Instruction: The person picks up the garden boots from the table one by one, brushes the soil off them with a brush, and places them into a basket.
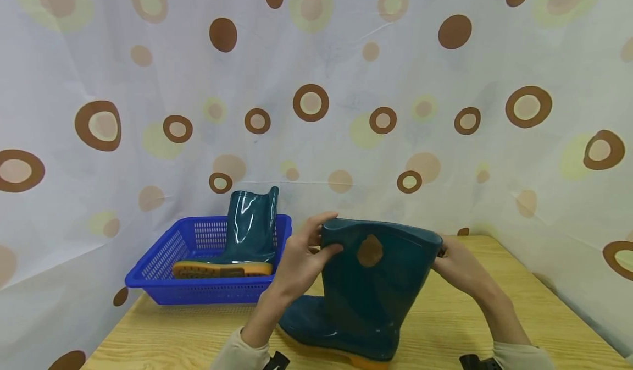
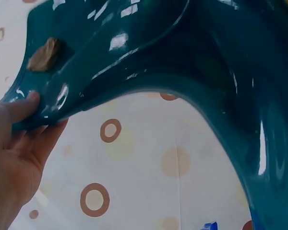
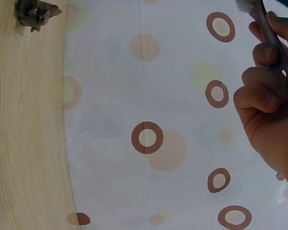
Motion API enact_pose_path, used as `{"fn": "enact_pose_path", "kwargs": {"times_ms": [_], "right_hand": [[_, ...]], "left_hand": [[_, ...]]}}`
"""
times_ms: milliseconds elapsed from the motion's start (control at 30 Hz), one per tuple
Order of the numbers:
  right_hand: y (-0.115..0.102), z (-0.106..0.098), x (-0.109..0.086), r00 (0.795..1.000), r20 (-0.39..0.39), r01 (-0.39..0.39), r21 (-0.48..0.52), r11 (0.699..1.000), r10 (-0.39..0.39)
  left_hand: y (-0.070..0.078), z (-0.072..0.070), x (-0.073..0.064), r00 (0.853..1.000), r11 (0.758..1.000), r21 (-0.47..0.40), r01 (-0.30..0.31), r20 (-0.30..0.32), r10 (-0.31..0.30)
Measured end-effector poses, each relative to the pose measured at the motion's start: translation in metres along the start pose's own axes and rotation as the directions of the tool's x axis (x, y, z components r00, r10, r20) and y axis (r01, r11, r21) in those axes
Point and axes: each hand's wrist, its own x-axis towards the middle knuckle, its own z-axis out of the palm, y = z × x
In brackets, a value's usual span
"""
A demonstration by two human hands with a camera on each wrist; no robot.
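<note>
A dark green rubber boot (image 1: 366, 304) with an orange sole stands over the table, its toe to the left and its shaft leaning right. A brown patch (image 1: 370, 250) marks the upper shaft; in the left wrist view it looks raised and uneven. My left hand (image 1: 299, 260) pinches the shaft's top rim, thumb on the near face. At the opposite end of the rim is my right hand (image 1: 460, 268), its fingertips partly hidden by the boot. The right wrist view shows that hand's fingers curled round the dark handle of a brush (image 3: 267, 29) with pale bristles.
Left of the boot, a blue plastic basket (image 1: 207, 296) holds a second green boot (image 1: 249, 227). A crumpled brown piece (image 3: 36, 13) lies on the wooden table (image 1: 465, 320). Behind hangs a white curtain (image 1: 346, 155) with brown circles.
</note>
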Motion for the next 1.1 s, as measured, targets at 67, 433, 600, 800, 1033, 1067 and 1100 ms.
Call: {"fn": "enact_pose_path", "kwargs": {"times_ms": [67,433,600,800,1033,1067,1100], "right_hand": [[0.000,-0.001,0.000,0.998,-0.039,-0.039,-0.014,0.999,0.038],[-0.001,-0.005,0.002,0.936,-0.347,-0.066,-0.017,0.998,0.056],[-0.005,-0.006,0.002,0.884,-0.457,-0.079,0.055,0.995,0.095],[-0.007,-0.006,0.001,0.891,-0.450,-0.029,0.071,0.997,0.058],[-0.010,-0.004,0.000,0.894,-0.448,0.054,0.053,0.997,-0.024],[-0.011,-0.004,0.000,0.890,-0.454,0.073,0.053,0.996,-0.041],[-0.011,-0.003,0.000,0.887,-0.458,0.096,0.050,0.994,-0.063]], "left_hand": [[-0.002,0.000,0.001,0.999,1.000,0.025,0.005,-0.051,-0.004],[-0.011,-0.001,0.003,0.971,0.998,0.044,0.055,-0.234,-0.043],[-0.015,0.000,0.002,0.962,0.996,0.069,0.051,-0.272,-0.030],[-0.021,0.001,0.002,0.945,0.996,0.074,0.058,-0.327,-0.031],[-0.026,0.005,0.004,0.927,0.997,0.041,0.071,-0.371,-0.051],[-0.026,0.005,0.005,0.926,0.997,0.042,0.065,-0.375,-0.045],[-0.027,0.005,0.006,0.925,0.997,0.044,0.059,-0.379,-0.038]]}}
